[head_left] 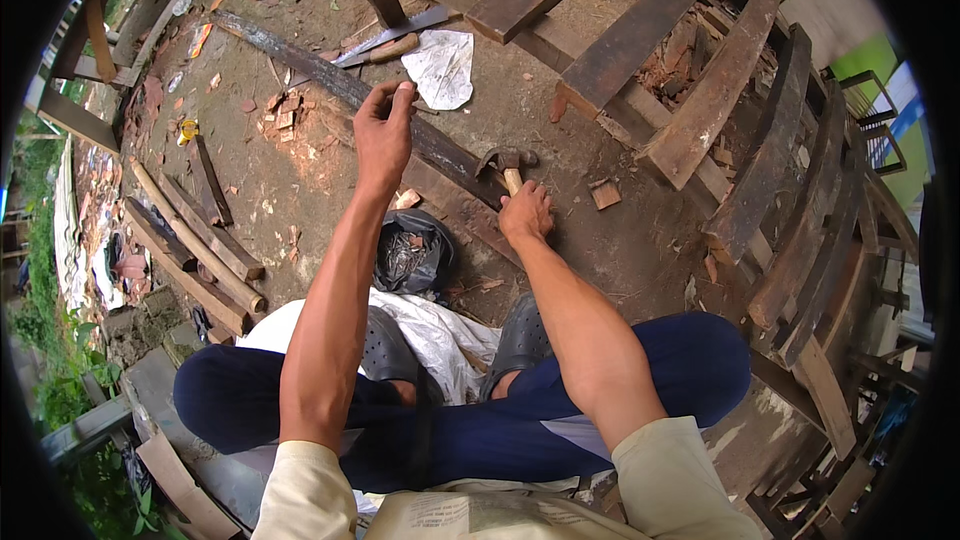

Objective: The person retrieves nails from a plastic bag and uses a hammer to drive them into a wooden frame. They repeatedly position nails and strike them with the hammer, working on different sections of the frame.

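My right hand [526, 212] grips the wooden handle of a claw hammer [508, 159], whose dark metal head rests at or just above a long dark wooden beam [300, 62]. The beam runs slantwise over the ground from far left toward my right hand. My left hand [384, 130] is raised over the beam's middle, fingertips pinched together. Whatever is between those fingertips, if anything, is too small to make out. A black plastic bag [440, 258] stands open between my forearms, with what look like nails [404, 254] inside.
A handsaw [412, 32] and a crumpled white sheet [440, 70] lie beyond the beam. A slatted wooden frame [640, 35] curves along the right. Several wood lengths [200, 240] lie at left. Wood chips [285, 120] and a small block [605, 194] litter the ground.
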Tool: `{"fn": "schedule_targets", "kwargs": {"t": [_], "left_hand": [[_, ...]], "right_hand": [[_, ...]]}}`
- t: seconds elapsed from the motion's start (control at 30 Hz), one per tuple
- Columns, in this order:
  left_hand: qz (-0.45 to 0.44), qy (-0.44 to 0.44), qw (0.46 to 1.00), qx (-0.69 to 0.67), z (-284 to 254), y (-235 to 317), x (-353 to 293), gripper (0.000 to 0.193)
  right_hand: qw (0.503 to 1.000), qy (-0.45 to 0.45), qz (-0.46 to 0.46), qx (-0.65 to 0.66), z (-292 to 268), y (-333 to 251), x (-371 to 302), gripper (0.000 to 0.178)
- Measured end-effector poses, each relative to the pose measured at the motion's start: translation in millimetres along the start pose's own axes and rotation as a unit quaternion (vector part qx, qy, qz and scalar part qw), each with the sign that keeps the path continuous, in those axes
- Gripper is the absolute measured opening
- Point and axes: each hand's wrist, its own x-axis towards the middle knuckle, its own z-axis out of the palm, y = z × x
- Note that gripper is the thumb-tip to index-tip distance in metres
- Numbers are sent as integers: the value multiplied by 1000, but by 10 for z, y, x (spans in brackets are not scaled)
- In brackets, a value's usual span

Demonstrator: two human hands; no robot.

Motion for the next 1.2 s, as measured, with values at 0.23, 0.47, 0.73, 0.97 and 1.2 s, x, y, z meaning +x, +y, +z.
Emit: {"fn": "schedule_targets", "kwargs": {"t": [0.23,0.47,0.73,0.97,1.2], "left_hand": [[60,-137,984,96,657,866,720,37],[226,-144,939,217,1007,875,939,32],[295,-170,883,322,1094,592,1150,34],[312,-135,886,317,1194,614,1003,24],[375,-115,854,341,1191,610,1050,24]], "right_hand": [[993,44,86,66,219,-175,38,25],[996,59,55,44,180,-110,-81,25],[990,130,51,35,252,-108,-89,23],[990,92,70,78,227,-96,-54,28],[990,112,60,64,238,-135,-102,24]]}}
